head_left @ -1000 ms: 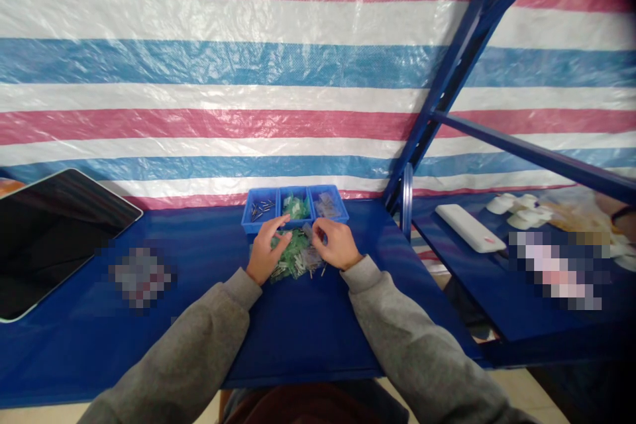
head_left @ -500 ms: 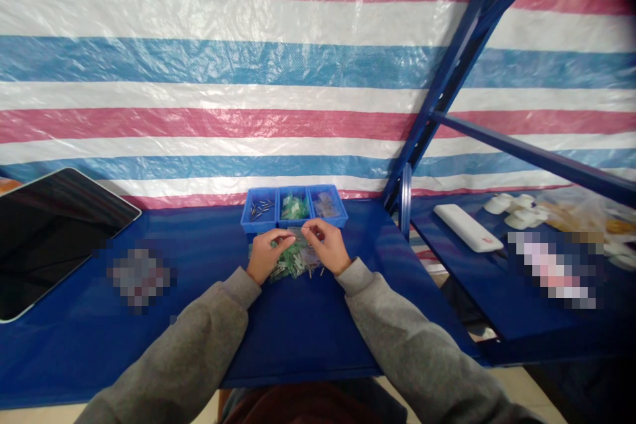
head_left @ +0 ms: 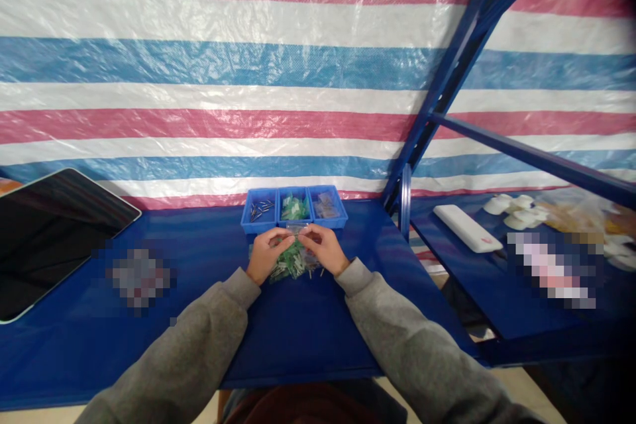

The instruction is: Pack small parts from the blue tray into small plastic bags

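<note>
Between my two hands is a small clear plastic bag (head_left: 297, 228), its edge pinched from both sides. My left hand (head_left: 269, 254) grips it with thumb and fingers pressed together. Opposite, my right hand (head_left: 324, 248) pinches the same bag. Under the hands lies a pile of small green and clear packets (head_left: 293, 262) with thin metal pieces among them. Just behind stands a blue three-part bin (head_left: 294, 226). Its left compartment holds several metal pieces (head_left: 262, 209), the middle one green packets (head_left: 294, 207), the right one clear packets (head_left: 325, 205).
A dark-screened tablet (head_left: 59, 238) lies on the blue table (head_left: 189, 358) at left, near a blurred patch. Beyond a blue metal post (head_left: 437, 99) is a second table with a white power bank (head_left: 467, 228) and white round pieces (head_left: 525, 212). A striped sheet (head_left: 223, 66) hangs behind.
My right hand has moved slightly left, closer to my left hand, and its fingers have closed onto the bag. The left hand stays nearly in place.
</note>
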Tool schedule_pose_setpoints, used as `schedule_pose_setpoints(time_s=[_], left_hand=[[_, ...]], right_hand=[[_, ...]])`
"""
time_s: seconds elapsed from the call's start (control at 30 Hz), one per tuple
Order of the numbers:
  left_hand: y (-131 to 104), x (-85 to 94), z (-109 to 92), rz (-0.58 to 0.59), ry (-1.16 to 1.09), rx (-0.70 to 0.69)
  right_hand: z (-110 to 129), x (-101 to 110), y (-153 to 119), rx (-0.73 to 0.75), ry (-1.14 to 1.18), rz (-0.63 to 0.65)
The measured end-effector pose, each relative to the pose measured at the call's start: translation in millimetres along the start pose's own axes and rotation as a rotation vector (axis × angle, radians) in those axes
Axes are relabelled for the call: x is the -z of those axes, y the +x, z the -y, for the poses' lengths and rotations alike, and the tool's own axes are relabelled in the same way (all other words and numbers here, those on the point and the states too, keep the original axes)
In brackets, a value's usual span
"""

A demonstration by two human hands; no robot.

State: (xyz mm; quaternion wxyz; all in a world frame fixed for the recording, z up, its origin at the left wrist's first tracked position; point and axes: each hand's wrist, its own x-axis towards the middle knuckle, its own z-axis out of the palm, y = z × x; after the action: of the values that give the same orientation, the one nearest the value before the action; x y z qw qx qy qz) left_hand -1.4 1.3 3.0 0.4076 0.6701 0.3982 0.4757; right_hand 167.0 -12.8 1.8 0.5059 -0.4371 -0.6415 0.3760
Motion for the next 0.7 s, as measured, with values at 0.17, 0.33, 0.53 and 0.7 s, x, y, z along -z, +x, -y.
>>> schedule_pose_setpoints(time_s=[0.17,0.33,0.53,0.7], left_hand=[[-1,0.5,-6,0.009,0.038,-0.017],[-1,1.8,-10,0.015,0.074,0.007],[0,3.4,-10,-0.002,0.102,-0.006],[1,2.7,-5,-0.021,0.056,-0.041]], right_hand=[[0,-2,-1,0.024,0.034,0.01],[-3,-2,0,0.006,0.005,-0.003],[-1,-1,0,0.011,-0.008,0.017],[2,0,-1,0.006,-0.004,0.019]])
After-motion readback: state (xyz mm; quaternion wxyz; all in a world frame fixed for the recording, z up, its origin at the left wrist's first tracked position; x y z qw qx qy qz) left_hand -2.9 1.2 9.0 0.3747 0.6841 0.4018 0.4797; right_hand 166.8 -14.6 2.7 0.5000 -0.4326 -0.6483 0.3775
